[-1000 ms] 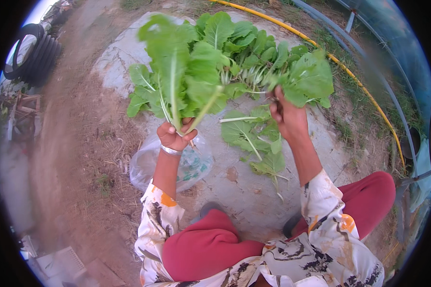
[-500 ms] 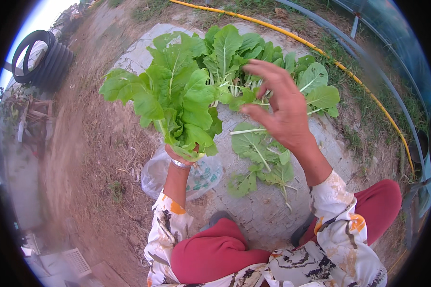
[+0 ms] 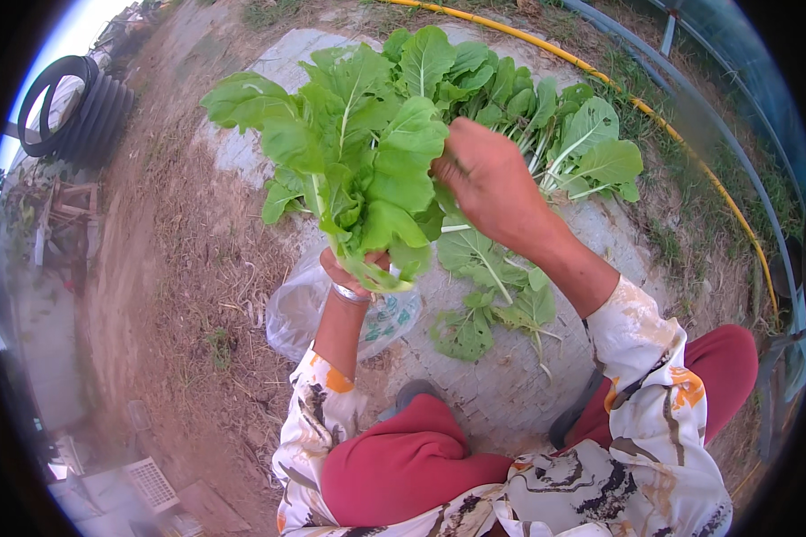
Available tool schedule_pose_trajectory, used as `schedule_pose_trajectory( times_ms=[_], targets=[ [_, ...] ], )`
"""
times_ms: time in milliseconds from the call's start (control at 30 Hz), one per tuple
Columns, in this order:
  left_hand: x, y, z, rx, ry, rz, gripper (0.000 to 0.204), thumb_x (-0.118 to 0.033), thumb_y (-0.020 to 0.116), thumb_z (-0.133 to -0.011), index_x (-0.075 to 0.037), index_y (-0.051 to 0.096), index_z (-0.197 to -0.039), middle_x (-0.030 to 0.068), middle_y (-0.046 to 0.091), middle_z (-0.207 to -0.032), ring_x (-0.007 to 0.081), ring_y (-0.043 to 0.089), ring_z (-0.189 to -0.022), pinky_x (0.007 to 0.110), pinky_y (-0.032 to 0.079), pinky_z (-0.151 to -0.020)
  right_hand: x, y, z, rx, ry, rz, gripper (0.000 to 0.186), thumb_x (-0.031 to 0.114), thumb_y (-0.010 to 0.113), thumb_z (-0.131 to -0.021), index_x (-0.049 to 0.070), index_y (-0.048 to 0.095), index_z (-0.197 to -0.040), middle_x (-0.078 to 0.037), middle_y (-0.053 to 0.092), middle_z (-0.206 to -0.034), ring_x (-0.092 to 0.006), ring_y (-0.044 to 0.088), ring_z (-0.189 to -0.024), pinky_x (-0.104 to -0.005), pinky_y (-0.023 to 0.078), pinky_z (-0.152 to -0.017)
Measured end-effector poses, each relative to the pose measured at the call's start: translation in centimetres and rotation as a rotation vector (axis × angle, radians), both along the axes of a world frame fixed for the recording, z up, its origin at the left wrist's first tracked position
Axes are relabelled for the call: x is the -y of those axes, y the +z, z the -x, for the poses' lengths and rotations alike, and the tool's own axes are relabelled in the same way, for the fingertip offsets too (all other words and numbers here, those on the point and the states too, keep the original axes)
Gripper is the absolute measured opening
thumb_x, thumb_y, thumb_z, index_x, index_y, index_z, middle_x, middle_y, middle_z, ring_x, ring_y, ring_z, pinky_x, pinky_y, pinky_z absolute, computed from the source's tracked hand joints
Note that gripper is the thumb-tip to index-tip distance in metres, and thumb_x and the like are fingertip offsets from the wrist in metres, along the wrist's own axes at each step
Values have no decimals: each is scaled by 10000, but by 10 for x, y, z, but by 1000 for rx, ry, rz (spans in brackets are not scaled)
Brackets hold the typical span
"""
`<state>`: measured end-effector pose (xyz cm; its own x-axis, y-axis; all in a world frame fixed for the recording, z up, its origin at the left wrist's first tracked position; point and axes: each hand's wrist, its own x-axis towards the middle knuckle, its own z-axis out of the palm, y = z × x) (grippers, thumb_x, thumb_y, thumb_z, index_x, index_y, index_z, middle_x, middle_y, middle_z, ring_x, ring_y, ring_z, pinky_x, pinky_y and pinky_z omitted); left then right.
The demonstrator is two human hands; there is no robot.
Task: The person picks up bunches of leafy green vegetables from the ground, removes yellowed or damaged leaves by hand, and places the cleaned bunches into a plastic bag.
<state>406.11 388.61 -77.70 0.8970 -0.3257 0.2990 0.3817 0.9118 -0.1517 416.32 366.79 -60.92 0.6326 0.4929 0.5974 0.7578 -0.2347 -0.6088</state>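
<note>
A bunch of broad green leafy vegetables (image 3: pixel 367 170) stands upright in my left hand (image 3: pixel 347 271), whose fingers are wrapped round the stem end; a silver bracelet is on that wrist. At the right edge of the bunch is my right hand (image 3: pixel 493 183), its fingers curled and closed. What they pinch, if anything, is hidden behind the hand and leaves. Beyond it lies a pile of the same greens (image 3: pixel 510 94), pale stems toward me. Several loose, holed leaves (image 3: pixel 488 286) lie on the ground below my right forearm.
A clear plastic bag (image 3: pixel 293 309) with green print lies under my left wrist. The grey slab (image 3: pixel 475 394) beneath is bordered by dirt. A yellow hose (image 3: pixel 564 58) curves along the far right side near blue pipes. A black corrugated pipe (image 3: pixel 98 116) stands far left.
My right hand has gone from spread fingers over the pile to closed fingers at the bunch's right edge. The bunch in my left hand has shifted slightly right and up.
</note>
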Motion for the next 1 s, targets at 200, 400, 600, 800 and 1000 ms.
schedule_pose_trajectory(
  times_ms=[200, 400, 600, 800, 1000],
  targets=[
    [-9, 11, 11, 37, 45, 103, 497, -239, 509, -896, 2, 396, -1315, 231, 586, -1046, 240, 618, -576, 343, 508, -403, 30, 27, -16, -538, -63, -78, 457, 465, 543, -894, 22, 625, -820, -122, 621, -772, -200, 558, -700, -332, 454, -679],
    [10, 55, 6, 131, 37, 221, 287, -174, 495, -892, 94, 570, -964, 209, 600, -633, 240, 591, -423, 368, 540, -375, 70, -43, -22, -293, 242, 612, 432, 414, 651, -837, 12, 653, -995, -78, 662, -868, -151, 610, -828, -309, 482, -760],
    [9, 63, 11, 98, 84, 175, 322, -173, 538, -864, 116, 567, -1002, 246, 623, -723, 286, 641, -516, 394, 560, -402, 31, 4, -5, -612, 179, -3, 186, 149, 666, -826, 11, 666, -950, -100, 653, -871, -153, 616, -701, -282, 488, -648],
    [5, 61, 17, 77, 108, 127, 342, -152, 565, -835, 116, 533, -1045, 254, 619, -762, 298, 645, -535, 398, 562, -409, -2, 32, 15, -86, 162, -209, 304, 163, 743, -742, 78, 653, -1019, -59, 629, -898, -228, 569, -843, -328, 465, -767],
    [7, 56, 15, 68, 84, 87, 386, -131, 592, -806, 116, 498, -1087, 261, 616, -801, 310, 648, -554, 402, 564, -415, -37, 26, 19, 140, 236, -144, 224, 132, 730, -723, 69, 628, -912, -59, 590, -818, -289, 538, -854, -354, 437, -779]
  ],
)
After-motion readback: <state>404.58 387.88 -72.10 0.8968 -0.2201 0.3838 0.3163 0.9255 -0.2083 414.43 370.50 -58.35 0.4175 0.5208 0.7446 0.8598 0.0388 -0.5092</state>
